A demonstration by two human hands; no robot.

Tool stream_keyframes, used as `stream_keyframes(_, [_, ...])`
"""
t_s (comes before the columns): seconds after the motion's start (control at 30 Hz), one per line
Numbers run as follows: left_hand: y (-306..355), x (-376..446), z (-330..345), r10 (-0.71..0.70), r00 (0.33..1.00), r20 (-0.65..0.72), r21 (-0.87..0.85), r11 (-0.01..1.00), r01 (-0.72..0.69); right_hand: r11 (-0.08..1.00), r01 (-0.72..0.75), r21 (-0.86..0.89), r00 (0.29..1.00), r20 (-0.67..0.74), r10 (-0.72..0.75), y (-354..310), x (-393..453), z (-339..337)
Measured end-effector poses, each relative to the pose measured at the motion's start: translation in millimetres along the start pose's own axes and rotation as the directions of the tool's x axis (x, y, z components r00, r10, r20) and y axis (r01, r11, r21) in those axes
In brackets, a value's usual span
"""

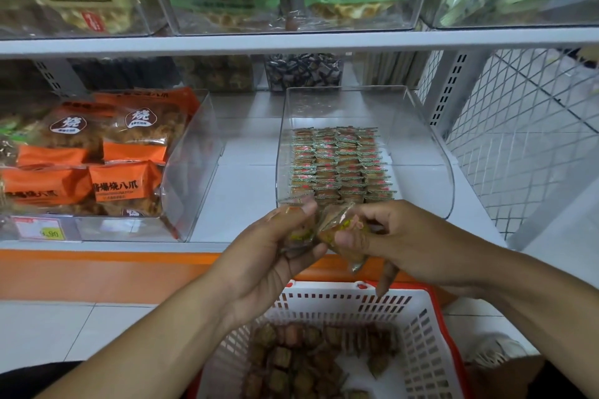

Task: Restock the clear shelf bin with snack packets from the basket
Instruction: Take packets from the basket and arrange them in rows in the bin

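We see the clear shelf bin [418, 152] near the shelf's [246, 191] right edge, rows of snack packets [338, 165] inside. A bin of larger packets [97, 165] sits toward its left edge. The basket [353, 304] lies before the shelf, below our hands.

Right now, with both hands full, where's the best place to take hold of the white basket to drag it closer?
Probably the far rim of the white basket, coming from above with the grip hooked over it. That edge faces the shelf, lies bare and runs straight, while the slotted walls slope inward and loose snack packets cover the floor inside.
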State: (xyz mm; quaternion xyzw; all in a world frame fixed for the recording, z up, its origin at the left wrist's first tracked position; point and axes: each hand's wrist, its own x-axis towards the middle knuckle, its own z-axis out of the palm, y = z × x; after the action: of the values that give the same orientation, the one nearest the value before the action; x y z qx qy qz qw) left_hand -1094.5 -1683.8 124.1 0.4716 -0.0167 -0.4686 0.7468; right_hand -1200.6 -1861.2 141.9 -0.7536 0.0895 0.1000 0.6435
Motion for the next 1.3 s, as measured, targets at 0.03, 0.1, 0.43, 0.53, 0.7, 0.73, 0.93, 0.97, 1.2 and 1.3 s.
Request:
stream_keyframes(0.03, [1, 0, -1, -0.010, 1.000, 0.011, -0.039, 0.999, 0.011, 0.999, -0.014, 0.034, 1.000, -0.010, 0.015, -1, 0, -1])
stream_keyframes(0.1, [5, 0, -2, -0.016, 1.000, 0.021, -0.136, 0.990, 0.019, 0.992, -0.035, 0.125, 0.998, -0.040, 0.040, -3, -1, -4])
stream_keyframes(0.43, [1, 5, -4, 0.025, 1.000, 0.008, -0.245, 0.969, -0.023, 0.684, -0.124, 0.719, 0.990, 0.137, 0.035, -12, -6, -3])
stream_keyframes(0.53, [-2, 6, -3, 0.088, 0.996, 0.007, -0.165, 0.983, -0.085, 0.627, -0.072, 0.776, 0.997, 0.083, 0.013, -10, -5, 3])
stream_keyframes(0.7, [-10, 2, 0, 0.187, 0.982, 0.006, 0.092, 0.978, -0.186, 0.677, -0.048, 0.735, 0.996, -0.019, 0.092, -1, 0, 22])
stream_keyframes(0.73, [-11, 1, 1, 0.194, 0.981, -0.008, 0.130, 0.973, -0.192, 0.706, -0.060, 0.706, 0.995, -0.016, 0.101, 0, 0, 24])
stream_keyframes(0.93, [-13, 1, 5, 0.227, 0.972, -0.059, 0.189, 0.959, -0.212, 0.712, -0.061, 0.699, 0.996, 0.000, 0.086, 2, -1, 27])
stream_keyframes(0.97, [-12, 1, 5, 0.213, 0.975, -0.055, 0.175, 0.964, -0.201, 0.705, -0.069, 0.706, 0.995, -0.002, 0.100, 2, -1, 25])
stream_keyframes(1.2, [1, 3, -2, 0.125, 0.992, 0.007, -0.071, 0.990, -0.124, 0.659, -0.038, 0.751, 0.991, -0.057, 0.122, -7, -1, 1])
stream_keyframes(1.3, [2, 5, -3, 0.127, 0.992, 0.010, -0.078, 0.989, -0.126, 0.693, 0.004, 0.721, 0.999, -0.026, 0.022, -11, -3, -3])
